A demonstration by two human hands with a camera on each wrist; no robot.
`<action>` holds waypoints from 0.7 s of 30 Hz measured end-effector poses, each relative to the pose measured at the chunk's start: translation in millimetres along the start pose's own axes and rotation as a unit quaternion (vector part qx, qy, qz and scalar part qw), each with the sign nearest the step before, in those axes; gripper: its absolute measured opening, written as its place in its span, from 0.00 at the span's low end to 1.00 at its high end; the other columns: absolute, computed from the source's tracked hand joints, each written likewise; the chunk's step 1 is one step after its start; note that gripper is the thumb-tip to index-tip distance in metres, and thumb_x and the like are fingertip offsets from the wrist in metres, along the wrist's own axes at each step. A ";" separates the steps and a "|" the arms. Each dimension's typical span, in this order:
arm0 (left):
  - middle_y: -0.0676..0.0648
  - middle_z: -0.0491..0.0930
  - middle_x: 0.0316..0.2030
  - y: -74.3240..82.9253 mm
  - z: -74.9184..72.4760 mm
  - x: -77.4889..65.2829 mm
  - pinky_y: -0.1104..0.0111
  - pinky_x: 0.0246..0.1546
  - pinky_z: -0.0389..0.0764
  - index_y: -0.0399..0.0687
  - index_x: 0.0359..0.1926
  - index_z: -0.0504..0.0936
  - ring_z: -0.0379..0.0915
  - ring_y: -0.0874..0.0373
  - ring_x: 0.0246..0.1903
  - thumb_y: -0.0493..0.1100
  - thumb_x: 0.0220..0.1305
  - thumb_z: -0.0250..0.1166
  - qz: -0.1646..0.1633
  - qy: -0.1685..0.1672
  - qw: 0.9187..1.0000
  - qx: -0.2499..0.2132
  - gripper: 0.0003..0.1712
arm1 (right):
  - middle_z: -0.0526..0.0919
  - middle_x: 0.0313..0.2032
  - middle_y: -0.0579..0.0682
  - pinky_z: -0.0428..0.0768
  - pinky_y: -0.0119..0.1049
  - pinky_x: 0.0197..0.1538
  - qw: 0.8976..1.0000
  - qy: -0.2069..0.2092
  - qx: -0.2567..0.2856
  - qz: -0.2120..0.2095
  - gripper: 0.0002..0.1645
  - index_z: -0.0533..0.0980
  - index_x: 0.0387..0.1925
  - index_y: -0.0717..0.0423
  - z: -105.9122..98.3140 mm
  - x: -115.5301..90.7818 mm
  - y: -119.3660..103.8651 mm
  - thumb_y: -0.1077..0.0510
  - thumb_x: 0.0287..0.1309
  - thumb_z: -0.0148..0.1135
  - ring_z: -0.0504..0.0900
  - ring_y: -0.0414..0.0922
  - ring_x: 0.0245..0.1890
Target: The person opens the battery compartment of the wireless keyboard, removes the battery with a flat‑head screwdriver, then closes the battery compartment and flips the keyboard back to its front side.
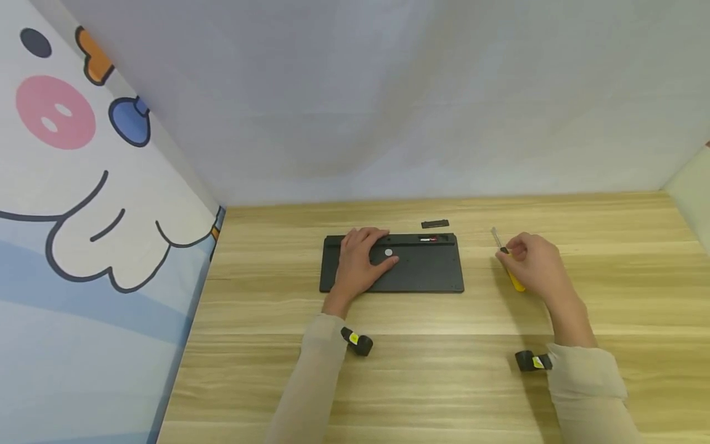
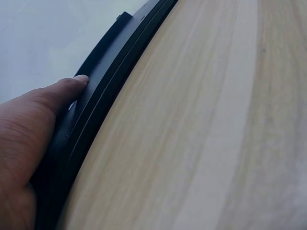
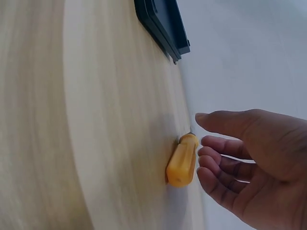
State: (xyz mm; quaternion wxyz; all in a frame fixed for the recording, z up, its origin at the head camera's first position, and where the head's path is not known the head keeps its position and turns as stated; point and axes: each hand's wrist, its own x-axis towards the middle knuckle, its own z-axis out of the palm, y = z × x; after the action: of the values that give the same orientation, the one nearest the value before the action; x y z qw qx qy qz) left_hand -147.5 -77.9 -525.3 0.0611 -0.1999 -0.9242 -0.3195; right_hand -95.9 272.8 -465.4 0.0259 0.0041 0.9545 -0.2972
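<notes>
A black keyboard (image 1: 421, 271) lies face down on the wooden table, with a battery (image 1: 428, 238) visible in its open compartment. The left hand (image 1: 357, 262) rests on its left part, thumb stretched across the underside and fingers at the far edge. In the left wrist view the thumb (image 2: 67, 91) touches the black surface. To the right lies a screwdriver (image 1: 516, 282) with a yellow handle. Over it hovers the right hand (image 1: 535, 262), fingers loosely bent. The right wrist view shows a gap between thumb and fingers, the yellow handle (image 3: 182, 165) just beyond the fingertips.
A small black battery cover (image 1: 435, 224) lies on the table (image 1: 432, 382) just beyond the keyboard. Behind the table hangs a pale fabric wall (image 1: 416, 105). On the left stands a cartoon-printed panel (image 1: 111, 246).
</notes>
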 end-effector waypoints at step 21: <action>0.48 0.77 0.63 0.7 -2.3 0.1 0.49 0.83 0.49 0.56 0.69 0.76 0.70 0.50 0.68 0.59 0.64 0.71 0.000 -0.010 1.000 -0.006 0.35 | 0.85 0.41 0.67 0.82 0.55 0.46 0.999 -0.031 -0.013 0.024 0.24 0.76 0.47 0.71 2.2 -1.3 9.4 0.50 0.70 0.61 0.84 0.61 0.42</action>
State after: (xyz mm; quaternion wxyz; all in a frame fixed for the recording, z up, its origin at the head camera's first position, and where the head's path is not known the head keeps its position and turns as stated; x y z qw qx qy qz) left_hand -147.3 -78.8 -523.0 0.0507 -0.2033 -0.9229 -0.3230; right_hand -94.3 279.3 -472.5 0.0629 0.0171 0.9566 -0.2839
